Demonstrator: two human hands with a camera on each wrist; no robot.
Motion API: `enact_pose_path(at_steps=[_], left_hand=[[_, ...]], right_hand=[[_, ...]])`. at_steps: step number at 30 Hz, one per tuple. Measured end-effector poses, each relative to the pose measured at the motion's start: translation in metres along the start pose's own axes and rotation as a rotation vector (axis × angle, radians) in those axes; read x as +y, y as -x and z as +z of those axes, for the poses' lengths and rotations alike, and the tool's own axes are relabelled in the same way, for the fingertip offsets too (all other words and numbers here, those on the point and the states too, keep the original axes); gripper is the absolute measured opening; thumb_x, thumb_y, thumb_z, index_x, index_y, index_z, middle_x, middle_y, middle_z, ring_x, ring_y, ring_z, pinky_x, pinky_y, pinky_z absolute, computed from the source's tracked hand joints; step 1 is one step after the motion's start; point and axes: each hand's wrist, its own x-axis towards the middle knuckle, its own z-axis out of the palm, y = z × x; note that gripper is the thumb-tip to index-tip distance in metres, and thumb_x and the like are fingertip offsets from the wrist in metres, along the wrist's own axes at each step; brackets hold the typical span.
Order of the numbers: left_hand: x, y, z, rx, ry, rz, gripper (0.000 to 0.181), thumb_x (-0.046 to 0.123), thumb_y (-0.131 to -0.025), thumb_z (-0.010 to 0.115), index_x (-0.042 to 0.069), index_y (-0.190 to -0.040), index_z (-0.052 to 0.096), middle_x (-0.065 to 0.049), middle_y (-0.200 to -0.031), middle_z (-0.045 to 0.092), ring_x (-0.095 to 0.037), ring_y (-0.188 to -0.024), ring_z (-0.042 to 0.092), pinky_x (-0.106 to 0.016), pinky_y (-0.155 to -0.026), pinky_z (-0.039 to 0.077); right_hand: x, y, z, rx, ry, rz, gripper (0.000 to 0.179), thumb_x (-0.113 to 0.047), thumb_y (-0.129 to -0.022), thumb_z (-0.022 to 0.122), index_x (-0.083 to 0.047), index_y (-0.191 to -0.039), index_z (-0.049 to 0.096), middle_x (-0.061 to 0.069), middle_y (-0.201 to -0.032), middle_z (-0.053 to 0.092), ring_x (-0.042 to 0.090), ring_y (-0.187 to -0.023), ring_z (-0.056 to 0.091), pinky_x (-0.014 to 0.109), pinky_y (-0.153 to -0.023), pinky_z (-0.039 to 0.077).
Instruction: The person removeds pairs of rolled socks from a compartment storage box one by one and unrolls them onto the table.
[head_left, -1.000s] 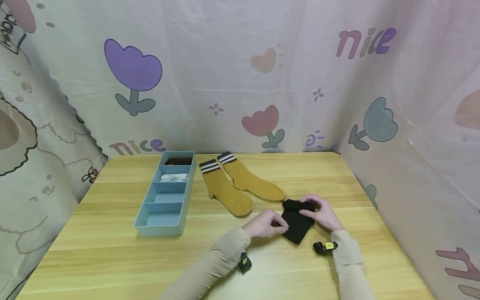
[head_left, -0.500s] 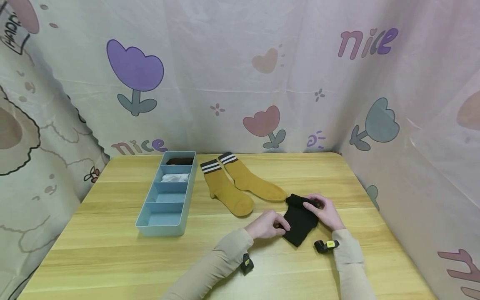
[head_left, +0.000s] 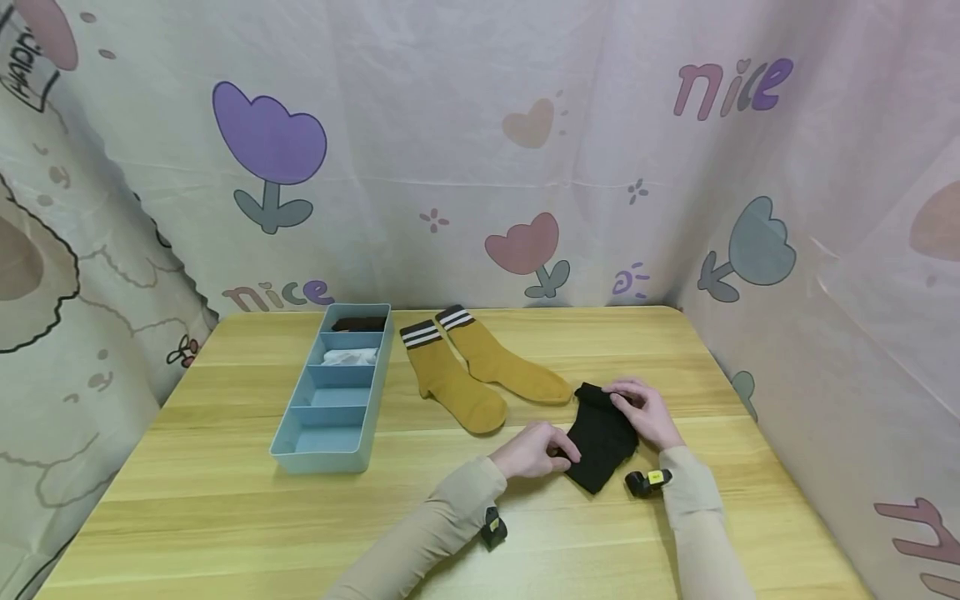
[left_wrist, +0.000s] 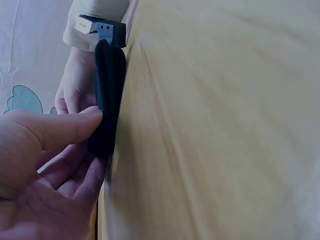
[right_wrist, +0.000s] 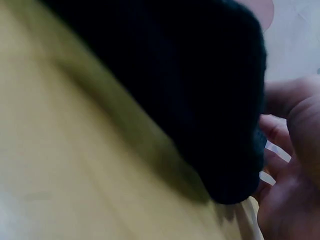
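Observation:
A folded black sock (head_left: 600, 446) lies on the right half of the table in the head view. My left hand (head_left: 531, 450) pinches its near left edge; in the left wrist view the thumb (left_wrist: 75, 125) is on one face and the fingers are behind. At the far right corner, my right hand (head_left: 647, 414) grips the folded-over end between thumb and fingers. Dark cloth (right_wrist: 200, 90) fills much of the right wrist view, hiding some fingertips. Just beyond the sock lie two mustard socks, one nearer (head_left: 457, 383) and one farther (head_left: 513, 364), both with striped cuffs.
To the left stands a light blue divided box (head_left: 318, 462). Brown cloth (head_left: 358, 324) sits in its farthest compartment and white cloth (head_left: 349, 357) in the one before it. A patterned curtain (head_left: 420, 150) hangs behind the wooden table (head_left: 195, 500).
My right hand has shifted slightly away from me, drawing the black sock's far end with it, so the sock looks longer. My left hand has stayed almost in place at the edge.

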Motion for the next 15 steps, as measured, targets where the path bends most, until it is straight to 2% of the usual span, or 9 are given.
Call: enact_pose_path(at_steps=[6, 11, 15], left_hand=[[0.000, 0.000, -0.001, 0.001, 0.005, 0.000, 0.013, 0.007, -0.089, 0.075, 0.014, -0.099, 0.081, 0.003, -0.105, 0.079, 0.000, -0.098, 0.064, -0.012, -0.090, 0.046], [0.000, 0.000, 0.000, 0.000, 0.009, -0.005, 0.014, 0.007, -0.088, 0.075, 0.014, -0.099, 0.081, 0.004, -0.105, 0.079, 0.000, -0.100, 0.064, -0.012, -0.091, 0.046], [0.000, 0.000, -0.001, 0.001, 0.011, -0.005, 0.014, 0.007, -0.089, 0.075, 0.013, -0.099, 0.081, 0.003, -0.105, 0.079, 0.000, -0.099, 0.064, -0.012, -0.091, 0.046]], right_hand=[[0.003, -0.009, -0.005, -0.100, 0.024, 0.038, 0.030, -0.011, -0.087, 0.078, -0.004, -0.115, 0.072, 0.018, -0.118, 0.068, 0.005, -0.104, 0.061, 0.014, -0.089, 0.046], [0.004, -0.018, -0.008, -0.113, 0.073, 0.049, 0.031, -0.013, -0.086, 0.079, -0.003, -0.115, 0.072, 0.020, -0.114, 0.071, 0.009, -0.101, 0.065, 0.016, -0.087, 0.048], [0.002, -0.025, -0.010, -0.112, 0.124, 0.077, 0.032, -0.017, -0.088, 0.078, -0.002, -0.116, 0.073, 0.020, -0.118, 0.070, 0.022, -0.104, 0.067, 0.020, -0.086, 0.050]])
